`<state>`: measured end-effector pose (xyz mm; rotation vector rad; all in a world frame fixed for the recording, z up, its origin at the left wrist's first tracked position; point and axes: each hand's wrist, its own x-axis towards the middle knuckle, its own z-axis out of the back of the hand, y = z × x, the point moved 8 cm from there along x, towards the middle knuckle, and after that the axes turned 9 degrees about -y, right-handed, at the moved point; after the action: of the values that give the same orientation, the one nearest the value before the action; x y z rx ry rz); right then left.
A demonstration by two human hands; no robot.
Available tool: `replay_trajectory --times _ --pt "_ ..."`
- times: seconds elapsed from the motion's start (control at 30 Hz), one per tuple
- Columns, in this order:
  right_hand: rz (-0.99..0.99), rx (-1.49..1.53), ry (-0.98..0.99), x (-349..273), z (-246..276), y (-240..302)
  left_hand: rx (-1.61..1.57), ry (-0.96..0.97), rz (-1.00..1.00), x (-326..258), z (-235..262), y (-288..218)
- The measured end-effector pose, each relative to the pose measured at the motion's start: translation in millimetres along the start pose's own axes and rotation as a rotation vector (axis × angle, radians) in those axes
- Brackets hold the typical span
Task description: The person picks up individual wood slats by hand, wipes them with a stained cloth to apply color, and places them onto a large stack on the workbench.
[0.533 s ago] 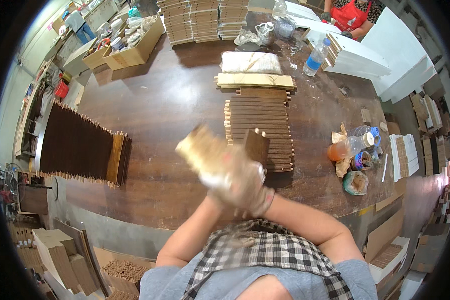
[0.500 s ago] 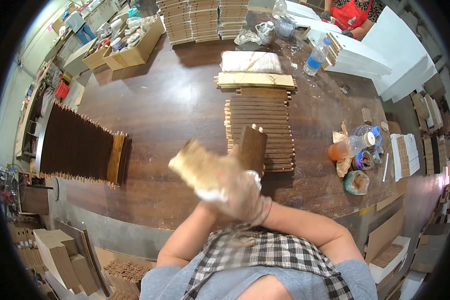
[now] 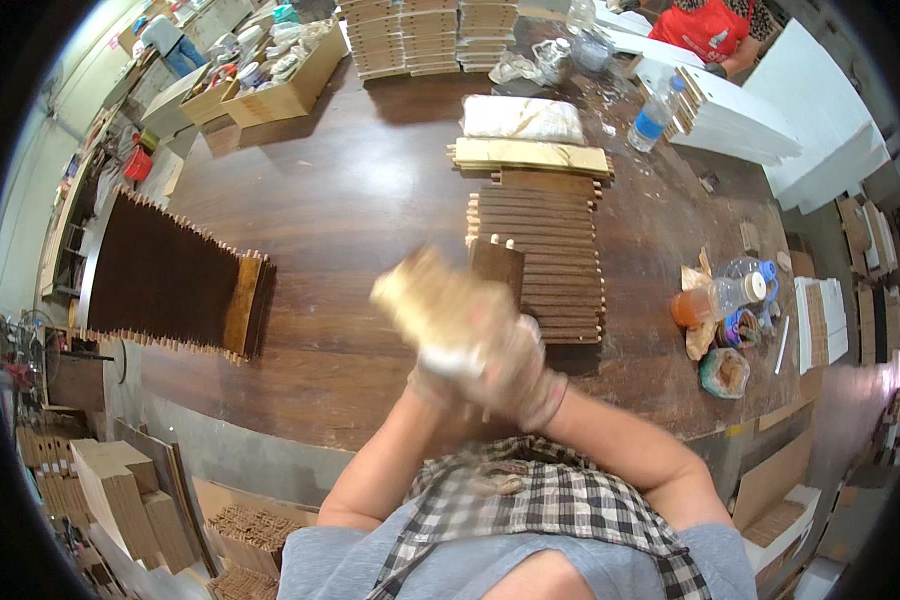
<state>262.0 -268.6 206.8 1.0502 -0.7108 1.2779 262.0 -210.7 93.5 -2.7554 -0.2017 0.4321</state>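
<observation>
My gloved hands meet close in front of me, blurred by motion. My right hand [image 3: 518, 365] is closed on a pale yellow pad [image 3: 420, 292], whose exact kind the blur hides; something white shows beside it. Mostly covered by the right, my left hand [image 3: 432, 386] grips a dark brown wooden slat [image 3: 497, 268] with pale dowels at its far end. The slat stands tilted under the right hand. Just beyond lies a row of similar dark slats [image 3: 550, 250] with dowel ends at both sides. A long row of dark slats [image 3: 165, 270] stands at the left.
A pale wooden strip [image 3: 530, 156] and a white wrapped bundle [image 3: 522, 118] lie behind the slat row. Bottles [image 3: 715, 300] and a small bag [image 3: 724, 372] stand at right. Cardboard boxes [image 3: 288, 90] and stacked boards [image 3: 425, 40] are far back. Another person in a red apron [image 3: 705, 30] works at far right.
The view has shifted, so the table's things sit a little farther right. Both hands remain together with the pad and the slat; the slat now looks lower and more covered.
</observation>
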Motion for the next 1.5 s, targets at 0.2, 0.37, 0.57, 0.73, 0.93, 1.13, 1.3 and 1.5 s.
replay_trajectory --times 0.2,0.37,0.57,0.73,0.93,1.13,1.3,1.5 --pt "-0.374 0.647 0.115 4.9 -14.1 11.4 0.013 0.240 -0.204 9.4 10.4 -31.5" --pt "-0.512 0.308 0.184 12.1 -40.0 -44.0 0.266 -0.270 -0.036 -7.7 39.5 4.4" --pt "-0.186 0.763 0.223 5.8 -42.8 52.8 0.813 -0.490 -0.555 -45.7 45.4 -93.0" --pt "-0.585 0.786 0.034 -3.5 -36.4 -31.0 1.668 -0.713 -1.042 -92.7 42.6 -237.6" --pt "-0.875 0.757 0.053 -57.1 -17.9 -53.9 2.481 -1.071 -0.994 -92.3 139.9 -318.4" --pt "-1.062 0.634 -0.107 -77.2 24.6 -78.4 2.567 -1.235 -0.723 -94.9 178.4 -317.6" --pt "-1.088 0.459 -0.206 -99.6 62.2 -93.9 2.670 -1.304 -0.860 -96.1 155.2 -307.5" --pt "-1.103 0.373 -0.409 -99.8 116.4 -89.1 2.211 -0.159 -1.045 -52.0 52.5 -99.3"
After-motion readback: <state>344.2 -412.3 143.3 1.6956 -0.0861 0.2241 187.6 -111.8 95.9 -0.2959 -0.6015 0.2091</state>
